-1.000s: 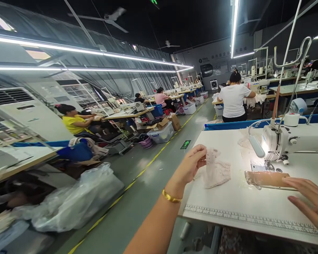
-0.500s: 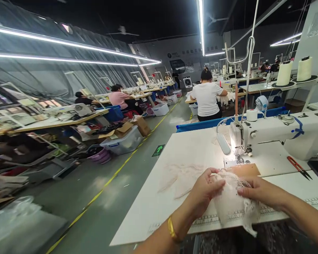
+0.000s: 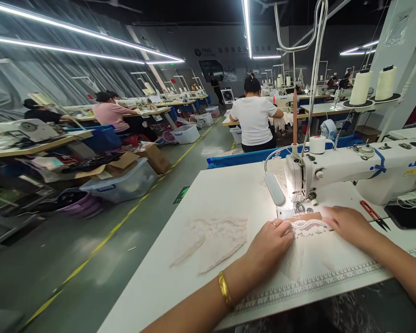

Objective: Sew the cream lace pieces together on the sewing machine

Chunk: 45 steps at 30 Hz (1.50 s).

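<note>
A strip of pale lace fabric (image 3: 308, 227) lies stretched on the table just in front of the needle area of the white sewing machine (image 3: 333, 169). At its left end, my left hand (image 3: 272, 240) has its fingers closed on the lace. My right hand (image 3: 345, 222) pinches the other end, its fingertips partly hidden. Sheer fabric hangs from the lace toward the table edge. Another sheer lace piece (image 3: 215, 240) lies flat on the table left of my left hand. A brown plate (image 3: 310, 216) shows behind the lace.
Red-handled snips (image 3: 374, 215) and a black phone (image 3: 407, 217) lie on the right. A printed ruler (image 3: 319, 284) runs along the table's front edge (image 3: 280, 305). Thread cones (image 3: 360, 88) stand behind the machine. A person in white (image 3: 253, 120) sits ahead, beyond blue cloth.
The lace was bunched up between both hands; now it is spread out straight and lower, close to the machine's needle area. My hands have moved apart. The view has turned slightly to the right.
</note>
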Each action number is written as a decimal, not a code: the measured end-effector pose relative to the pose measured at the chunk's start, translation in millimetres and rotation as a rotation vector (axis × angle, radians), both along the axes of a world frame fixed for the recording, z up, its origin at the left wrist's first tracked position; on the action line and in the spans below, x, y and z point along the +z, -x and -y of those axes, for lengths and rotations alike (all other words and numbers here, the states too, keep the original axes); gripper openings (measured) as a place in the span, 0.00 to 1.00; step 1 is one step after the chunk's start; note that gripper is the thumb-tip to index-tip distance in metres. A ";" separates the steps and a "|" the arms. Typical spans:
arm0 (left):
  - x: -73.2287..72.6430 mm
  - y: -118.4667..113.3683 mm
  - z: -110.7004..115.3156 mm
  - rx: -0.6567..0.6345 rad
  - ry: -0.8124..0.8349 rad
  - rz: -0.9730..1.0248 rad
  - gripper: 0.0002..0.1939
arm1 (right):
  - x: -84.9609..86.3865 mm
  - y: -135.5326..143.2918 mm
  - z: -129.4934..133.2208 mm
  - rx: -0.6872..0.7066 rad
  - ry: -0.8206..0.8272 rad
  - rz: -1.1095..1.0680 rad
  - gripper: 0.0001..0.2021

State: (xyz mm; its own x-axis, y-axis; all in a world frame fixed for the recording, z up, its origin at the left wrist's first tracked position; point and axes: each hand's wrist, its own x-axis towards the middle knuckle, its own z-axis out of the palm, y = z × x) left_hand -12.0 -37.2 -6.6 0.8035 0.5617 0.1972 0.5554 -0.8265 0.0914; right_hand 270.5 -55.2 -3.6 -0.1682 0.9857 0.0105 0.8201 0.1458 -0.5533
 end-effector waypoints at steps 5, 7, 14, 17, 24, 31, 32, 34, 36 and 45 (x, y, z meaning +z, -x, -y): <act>6.1 -8.8 -0.6 0.025 0.062 -0.099 0.12 | -2.9 -7.8 6.1 -0.040 -0.013 -0.018 0.14; 14.2 -12.4 -1.4 0.032 0.094 -0.106 0.09 | -5.9 -5.9 4.8 -0.006 -0.043 -0.020 0.08; 36.1 -17.5 -12.0 0.017 0.361 0.115 0.05 | -5.5 -8.8 -9.9 -0.025 -0.050 -0.081 0.09; 34.3 -16.7 -18.2 0.114 0.759 0.314 0.14 | 3.9 3.5 -1.7 -0.034 -0.038 -0.100 0.09; 25.2 -10.9 -25.4 0.221 1.235 0.494 0.24 | 33.9 41.1 40.1 0.191 -0.061 -0.462 0.12; 19.2 -7.5 -25.6 0.271 1.182 0.492 0.14 | 15.3 18.0 56.0 0.270 -0.044 -0.210 0.10; 19.3 -7.4 -25.1 0.278 1.142 0.499 0.14 | 12.0 17.2 60.3 0.317 -0.033 -0.183 0.11; 20.9 -7.6 -23.7 0.285 1.066 0.520 0.13 | 5.0 18.4 68.3 0.372 -0.022 -0.141 0.11; 23.0 -8.7 -23.0 0.281 1.005 0.530 0.12 | -2.8 22.1 73.0 0.389 -0.048 -0.108 0.08; 15.9 -16.2 -35.9 0.166 0.693 0.353 0.14 | -11.1 48.7 70.7 0.351 -0.141 -0.155 0.09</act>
